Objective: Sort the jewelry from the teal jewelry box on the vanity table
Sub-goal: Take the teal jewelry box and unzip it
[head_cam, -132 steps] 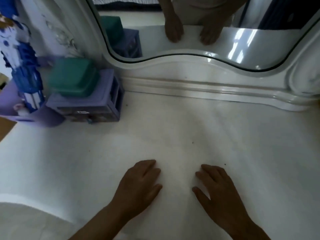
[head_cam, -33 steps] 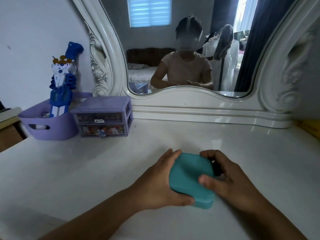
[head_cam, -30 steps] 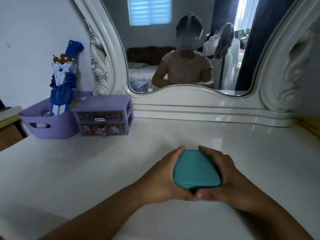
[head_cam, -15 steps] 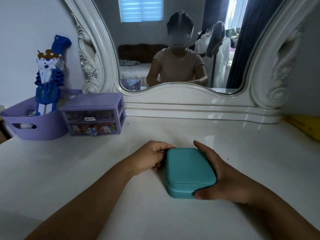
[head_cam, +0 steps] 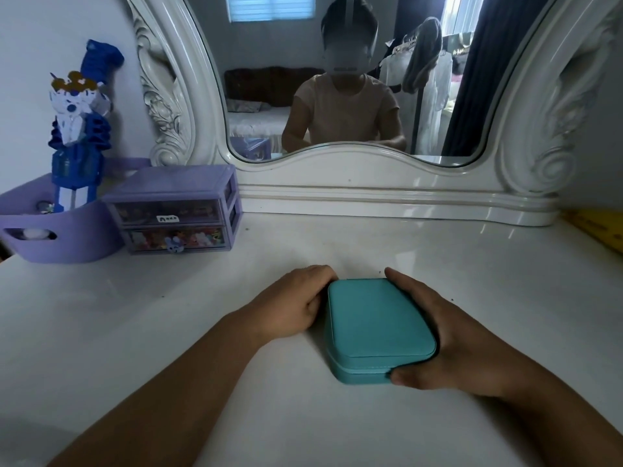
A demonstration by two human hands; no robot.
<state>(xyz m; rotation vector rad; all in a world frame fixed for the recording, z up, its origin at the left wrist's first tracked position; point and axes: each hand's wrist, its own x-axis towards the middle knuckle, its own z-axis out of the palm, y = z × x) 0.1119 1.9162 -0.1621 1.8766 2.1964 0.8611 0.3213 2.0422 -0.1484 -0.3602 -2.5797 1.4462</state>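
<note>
White and glossy, the bench (head_cam: pixel 438 264) is filling the lower frame, with an ornate mirror (head_cam: pixel 337 96) rising across the upper centre. At lower centre we are flanking the teal jewelry box (head_cam: pixel 377 325), which is lying flat and closed on the bench. Our left hand (head_cam: pixel 290 305) is curling loosely against its left edge; our right hand (head_cam: pixel 448 338) is wrapping its right side, thumb pressing the near corner. We are judging the step to be positioning the box before opening, so no sorting is yet under way. Next, we are expecting to need one hand steadying the base while the other frees the lid. We are unable to see any clasp or zipper pull, the contents, or the left fingertips. At middle left, a purple drawer unit (head_cam: pixel 175 214) and a purple basket (head_cam: pixel 67 237) are standing, their contents reading only as coloured blurs.
</note>
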